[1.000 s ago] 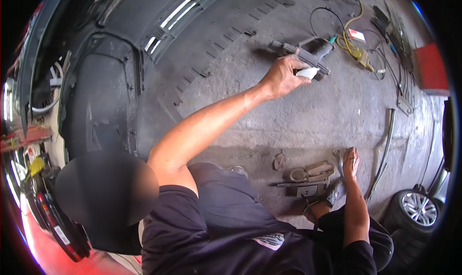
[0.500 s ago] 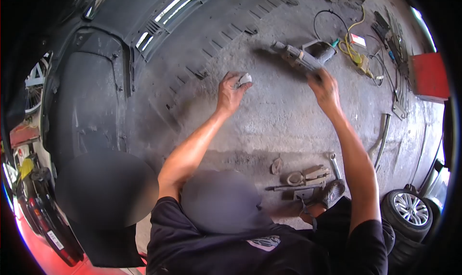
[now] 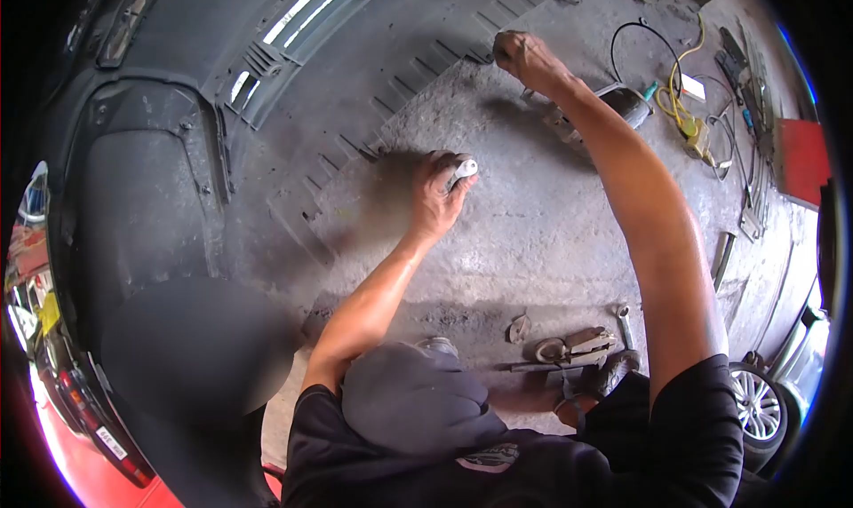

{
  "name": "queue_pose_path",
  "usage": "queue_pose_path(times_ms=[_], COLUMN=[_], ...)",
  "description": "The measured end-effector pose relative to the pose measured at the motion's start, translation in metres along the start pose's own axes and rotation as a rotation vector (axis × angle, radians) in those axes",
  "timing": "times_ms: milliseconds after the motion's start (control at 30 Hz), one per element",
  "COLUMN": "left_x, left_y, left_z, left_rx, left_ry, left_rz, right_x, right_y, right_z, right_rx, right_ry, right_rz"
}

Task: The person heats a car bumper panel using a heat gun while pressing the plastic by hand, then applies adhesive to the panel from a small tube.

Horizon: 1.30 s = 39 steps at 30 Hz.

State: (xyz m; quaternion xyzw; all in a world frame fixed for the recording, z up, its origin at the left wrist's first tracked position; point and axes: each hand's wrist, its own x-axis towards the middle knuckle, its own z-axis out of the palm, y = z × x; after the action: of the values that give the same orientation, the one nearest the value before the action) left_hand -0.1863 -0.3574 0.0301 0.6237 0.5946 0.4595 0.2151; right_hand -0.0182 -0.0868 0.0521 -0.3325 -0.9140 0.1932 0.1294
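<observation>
My left hand [image 3: 437,195] is closed around a small light-grey piece [image 3: 467,167] with a rounded end. It sits above the floor beside the edge of a large dark plastic panel [image 3: 311,99] with ribs along its rim. My right hand [image 3: 531,61] reaches far out to that ribbed edge with its fingers curled together; whatever lies within them is hidden. Under my right forearm, a grey power tool [image 3: 626,107] lies on the floor, partly covered by the arm.
A yellow cord [image 3: 681,99] and a red box [image 3: 802,162] lie at the right. Near my foot are a combination wrench [image 3: 625,326] and dark metal tools [image 3: 582,344]. A wheel [image 3: 757,406] stands at lower right. A blurred dark shape [image 3: 200,353] fills the lower left.
My right hand has moved from beside the power tool up and left to the panel's ribbed edge. My left hand still grips the light-grey piece, now turned slightly. The view has shifted somewhat.
</observation>
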Motion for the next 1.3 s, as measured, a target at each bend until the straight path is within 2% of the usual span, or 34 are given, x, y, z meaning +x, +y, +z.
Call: queue_pose_path(times_ms=[167, 667, 1067, 1167, 1267, 1300], left_x=[0.002, -0.001, -0.002, -0.003, -0.004, -0.005], left_y=[0.001, 0.000, -0.002, -0.004, -0.005, -0.005], left_z=[-0.003, 0.001, 0.001, 0.001, 0.002, 0.002], left_rx=[-0.037, -0.054, -0.046, -0.039, -0.020, -0.007], left_ry=[0.001, 0.017, 0.002, -0.003, 0.003, 0.009], left_rz=[0.003, -0.015, -0.033, -0.026, -0.029, -0.023], right_x=[0.005, 0.007, 0.007, 0.008, 0.014, 0.014], right_y=[0.007, 0.012, 0.013, 0.017, 0.024, 0.022], right_z=[0.001, 0.015, 0.019, 0.021, 0.015, 0.011], right_rx=[-0.013, -0.127, -0.106, -0.141, -0.020, -0.052], right_ry=[-0.057, 0.040, 0.023, 0.051, -0.073, -0.072], right_rz=[0.017, -0.066, -0.053, -0.123, 0.070, 0.049])
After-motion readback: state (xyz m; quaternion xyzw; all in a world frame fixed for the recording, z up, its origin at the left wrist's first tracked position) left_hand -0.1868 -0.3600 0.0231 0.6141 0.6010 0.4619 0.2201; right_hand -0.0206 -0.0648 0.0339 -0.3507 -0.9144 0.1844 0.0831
